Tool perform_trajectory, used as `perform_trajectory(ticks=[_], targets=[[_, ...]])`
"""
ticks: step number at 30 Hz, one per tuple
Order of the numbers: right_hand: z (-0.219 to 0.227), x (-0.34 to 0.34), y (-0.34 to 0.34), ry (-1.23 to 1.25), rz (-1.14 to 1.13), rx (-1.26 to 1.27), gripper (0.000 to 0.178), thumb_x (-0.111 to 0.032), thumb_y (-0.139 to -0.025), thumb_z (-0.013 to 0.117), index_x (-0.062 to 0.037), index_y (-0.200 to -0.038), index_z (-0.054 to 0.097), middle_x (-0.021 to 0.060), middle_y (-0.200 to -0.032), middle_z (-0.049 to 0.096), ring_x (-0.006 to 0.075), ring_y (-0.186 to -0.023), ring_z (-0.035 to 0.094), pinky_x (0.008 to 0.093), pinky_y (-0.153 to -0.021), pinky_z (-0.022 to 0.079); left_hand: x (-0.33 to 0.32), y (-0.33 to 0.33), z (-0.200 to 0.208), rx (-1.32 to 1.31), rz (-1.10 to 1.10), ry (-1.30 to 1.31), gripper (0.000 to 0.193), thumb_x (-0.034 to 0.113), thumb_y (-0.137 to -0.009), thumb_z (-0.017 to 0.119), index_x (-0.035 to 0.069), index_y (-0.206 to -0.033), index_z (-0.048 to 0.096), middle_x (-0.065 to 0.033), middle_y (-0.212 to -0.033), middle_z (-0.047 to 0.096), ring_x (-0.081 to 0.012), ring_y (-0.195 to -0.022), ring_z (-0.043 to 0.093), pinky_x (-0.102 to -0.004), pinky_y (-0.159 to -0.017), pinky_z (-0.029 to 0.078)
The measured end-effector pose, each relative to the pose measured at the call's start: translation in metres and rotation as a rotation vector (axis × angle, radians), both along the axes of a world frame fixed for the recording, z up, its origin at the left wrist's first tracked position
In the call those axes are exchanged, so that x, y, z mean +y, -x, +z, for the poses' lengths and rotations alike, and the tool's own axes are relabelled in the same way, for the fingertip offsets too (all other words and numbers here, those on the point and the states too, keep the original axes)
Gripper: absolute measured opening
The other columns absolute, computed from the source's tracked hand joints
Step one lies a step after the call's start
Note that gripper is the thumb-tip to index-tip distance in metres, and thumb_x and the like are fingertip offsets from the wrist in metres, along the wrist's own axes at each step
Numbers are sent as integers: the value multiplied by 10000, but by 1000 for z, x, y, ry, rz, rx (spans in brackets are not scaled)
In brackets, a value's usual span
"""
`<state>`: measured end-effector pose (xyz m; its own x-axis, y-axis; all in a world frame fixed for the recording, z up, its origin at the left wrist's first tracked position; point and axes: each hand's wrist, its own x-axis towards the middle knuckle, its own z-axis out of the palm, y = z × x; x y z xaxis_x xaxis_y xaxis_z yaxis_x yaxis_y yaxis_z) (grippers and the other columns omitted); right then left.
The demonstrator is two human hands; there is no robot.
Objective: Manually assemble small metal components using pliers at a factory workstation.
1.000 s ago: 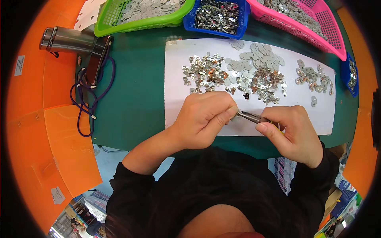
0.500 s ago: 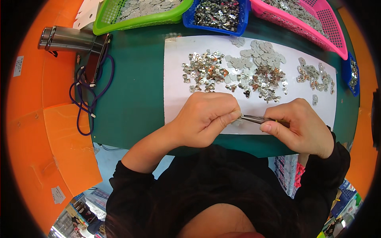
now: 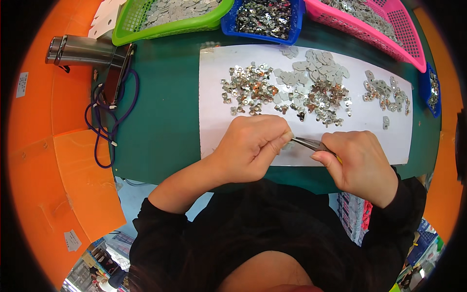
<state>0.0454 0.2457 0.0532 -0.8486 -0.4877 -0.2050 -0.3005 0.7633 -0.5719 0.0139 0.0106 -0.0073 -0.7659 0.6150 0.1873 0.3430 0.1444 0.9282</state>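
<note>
My right hand [image 3: 357, 158] is wrapped round a pair of needle-nose pliers [image 3: 311, 144], whose thin jaws reach left to my other hand's fingertips. My left hand [image 3: 258, 146] is closed in a pinch at those jaw tips. A bit of something pale grey shows by its thumb, but the fingers hide most of it. Both hands are over the near edge of a white sheet [image 3: 233, 134]. Beyond them lie a heap of small shiny metal clips [image 3: 248, 87], a mixed heap of silver and coppery clips [image 3: 327, 100], and flat grey plates [image 3: 321, 67].
Along the back stand a green basket [image 3: 175, 33], a blue bin [image 3: 262, 35] and a pink basket [image 3: 369, 41], all holding small metal parts. Assembled-looking pieces [image 3: 386, 92] lie at right, near a small blue tray [image 3: 432, 92]. At left are a steel flask [image 3: 85, 51], a phone [image 3: 114, 80] and a purple cord [image 3: 134, 102].
My right hand and the pliers have shifted slightly left, and the pliers have turned to a steeper slant. The left hand keeps its pinch, nearly in place.
</note>
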Motion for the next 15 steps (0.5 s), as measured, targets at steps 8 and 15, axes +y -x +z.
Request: perform_trajectory(ticks=[8,15], targets=[[-6,-1,-1,12,190,149,273,-274,-812,734,-68,-809,556,92,-703,565,315,-660,567,405,-572,418,-24,10,34,12,-259,176,132,27,-872,619,22,-740,615,-100,-657,534,-269,-564,560,-357,-504,401],[-35,-12,13,76,-73,550,284,11,-592,701,-82,-854,640,68,-754,539,285,-711,527,384,-608,408,-46,23,38,-263,241,-245,208,155,-953,637,-7,-827,607,-82,-715,636,-162,-650,641,-301,-619,519]])
